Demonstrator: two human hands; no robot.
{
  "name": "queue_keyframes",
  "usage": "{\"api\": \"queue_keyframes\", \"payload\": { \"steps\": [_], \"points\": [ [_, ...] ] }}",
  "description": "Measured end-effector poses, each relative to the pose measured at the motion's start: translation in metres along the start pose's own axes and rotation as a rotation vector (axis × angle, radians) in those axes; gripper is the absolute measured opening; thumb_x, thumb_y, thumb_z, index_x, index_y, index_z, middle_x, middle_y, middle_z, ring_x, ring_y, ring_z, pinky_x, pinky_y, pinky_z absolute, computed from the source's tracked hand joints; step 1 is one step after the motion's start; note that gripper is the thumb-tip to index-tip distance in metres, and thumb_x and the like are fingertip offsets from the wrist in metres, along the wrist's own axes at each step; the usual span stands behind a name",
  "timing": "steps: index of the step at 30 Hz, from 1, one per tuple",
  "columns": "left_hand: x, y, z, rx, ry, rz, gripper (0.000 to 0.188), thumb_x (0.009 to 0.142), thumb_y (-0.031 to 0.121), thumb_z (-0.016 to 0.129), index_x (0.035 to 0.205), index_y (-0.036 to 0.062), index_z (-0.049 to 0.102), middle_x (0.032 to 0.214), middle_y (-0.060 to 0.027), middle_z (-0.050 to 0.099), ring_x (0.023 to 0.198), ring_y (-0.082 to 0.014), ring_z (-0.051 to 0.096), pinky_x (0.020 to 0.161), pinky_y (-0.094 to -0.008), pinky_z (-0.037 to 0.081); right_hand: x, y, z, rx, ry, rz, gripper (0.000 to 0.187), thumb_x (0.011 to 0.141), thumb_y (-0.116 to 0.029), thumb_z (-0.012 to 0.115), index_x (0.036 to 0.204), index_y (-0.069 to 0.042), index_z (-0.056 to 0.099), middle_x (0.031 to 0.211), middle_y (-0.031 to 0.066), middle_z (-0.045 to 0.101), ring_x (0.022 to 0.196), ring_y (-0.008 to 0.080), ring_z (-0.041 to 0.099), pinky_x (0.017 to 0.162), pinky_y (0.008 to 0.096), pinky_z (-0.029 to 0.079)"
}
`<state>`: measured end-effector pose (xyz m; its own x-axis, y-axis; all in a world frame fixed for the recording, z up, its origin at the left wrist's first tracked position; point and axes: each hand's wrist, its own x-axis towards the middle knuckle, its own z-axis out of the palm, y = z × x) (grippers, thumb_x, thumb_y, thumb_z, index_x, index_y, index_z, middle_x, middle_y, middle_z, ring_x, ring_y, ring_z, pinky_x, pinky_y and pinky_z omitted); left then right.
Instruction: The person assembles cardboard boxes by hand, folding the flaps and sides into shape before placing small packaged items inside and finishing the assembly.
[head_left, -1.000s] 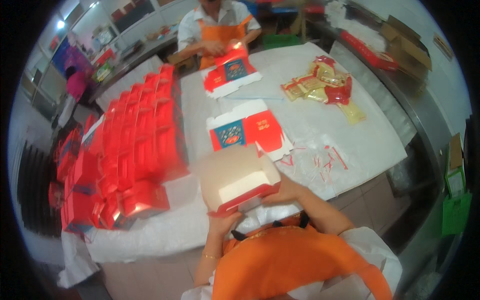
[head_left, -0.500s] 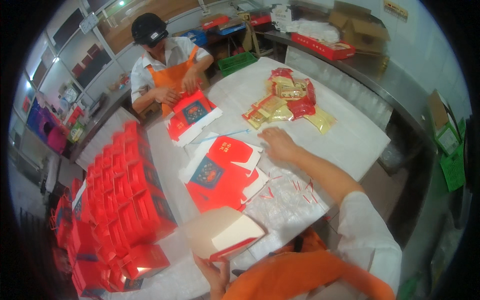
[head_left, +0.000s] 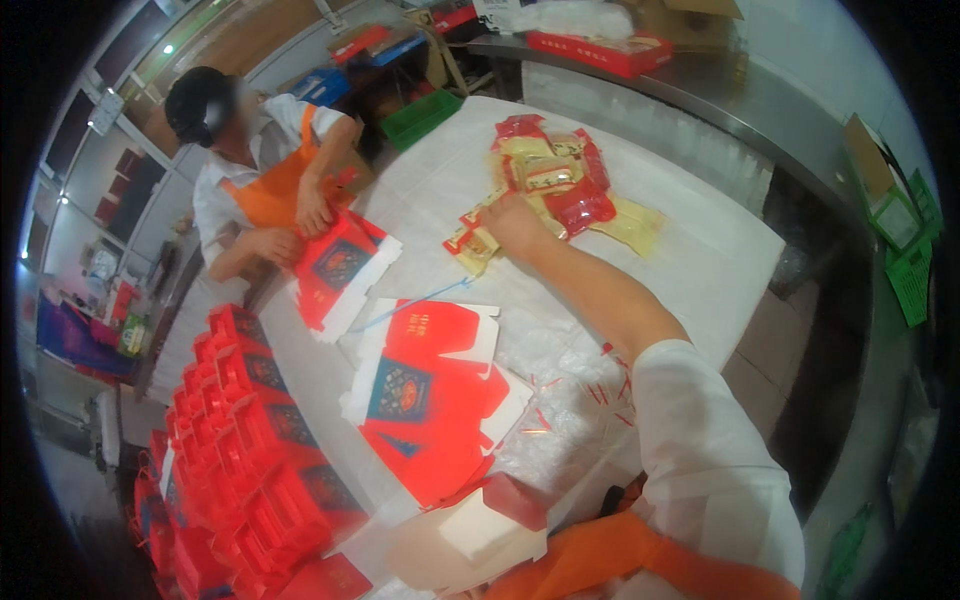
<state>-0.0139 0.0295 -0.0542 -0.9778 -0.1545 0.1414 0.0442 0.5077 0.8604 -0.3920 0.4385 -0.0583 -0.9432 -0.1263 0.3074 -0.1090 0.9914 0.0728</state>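
My right hand [head_left: 512,226] reaches across the table onto the near left edge of a pile of snack packets [head_left: 548,178] in red and cream-yellow wrappers. Its fingertips are hidden against the packets, so I cannot tell whether they grip one. A partly folded carton [head_left: 470,540], pale inside with a red flap, tilts at the lower edge near my body. My left hand is out of view. Between carton and packets lie flat red box blanks [head_left: 440,420] with a blue printed panel.
Stacked red boxes [head_left: 250,430] fill the left side. Across the table a co-worker in an orange apron [head_left: 265,195] handles a red box blank [head_left: 340,265]. A blue strip [head_left: 415,303] and thin red sticks [head_left: 605,398] lie on the table. A steel counter [head_left: 780,130] runs behind.
My right hand has moved from bare table onto the packets. The view has shifted, my left hand has left it, and the carton now sits lower in the picture with its red flap showing.
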Motion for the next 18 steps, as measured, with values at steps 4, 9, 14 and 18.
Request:
{"api": "queue_keyframes", "payload": {
  "steps": [4,9,14,18],
  "points": [
    [0.003,-0.004,0.006,-0.017,0.009,-0.024,0.059,0.093,0.029,0.067,0.136,-0.0049,0.046,0.136,-0.0201,0.048,0.128,-0.0309,0.047,0.108,-0.0446,0.036,-0.067,-0.019,0.013,0.197,0.037,-0.130,0.015,0.082,-0.007,0.064,0.096,-0.007,0.068,0.098,0.0166,0.067,0.094,0.0344,0.066,0.079,0.0467,0.052],
    [0.014,-0.005,0.015,-0.038,-0.030,-0.026,0.059,0.093,0.030,0.067,0.136,-0.0049,0.047,0.135,-0.0200,0.048,0.127,-0.0308,0.047,0.108,-0.0444,0.036,-0.083,0.028,0.000,0.178,0.289,0.304,0.020,0.086,-0.014,0.065,0.104,-0.005,0.066,0.099,0.0183,0.067,0.098,0.0365,0.064,0.085,0.0505,0.050],
    [0.007,-0.004,0.008,-0.052,0.013,-0.008,0.058,0.094,0.031,0.067,0.135,-0.0049,0.047,0.134,-0.0199,0.049,0.127,-0.0308,0.047,0.108,-0.0443,0.036,-0.066,0.089,-0.009,0.194,0.188,0.813,0.076,0.079,-0.042,0.082,0.137,-0.004,0.052,0.116,0.0209,0.067,0.111,0.0357,0.063,0.096,0.0492,0.048],
    [0.007,-0.006,0.009,-0.062,0.006,-0.031,0.058,0.094,0.031,0.067,0.135,-0.0049,0.048,0.133,-0.0197,0.049,0.127,-0.0308,0.047,0.108,-0.0442,0.036,-0.070,0.105,0.004,0.361,0.169,0.918,0.090,0.071,-0.044,0.088,0.142,-0.004,0.050,0.121,0.0223,0.068,0.115,0.0385,0.063,0.097,0.0490,0.049]
  ]
}}
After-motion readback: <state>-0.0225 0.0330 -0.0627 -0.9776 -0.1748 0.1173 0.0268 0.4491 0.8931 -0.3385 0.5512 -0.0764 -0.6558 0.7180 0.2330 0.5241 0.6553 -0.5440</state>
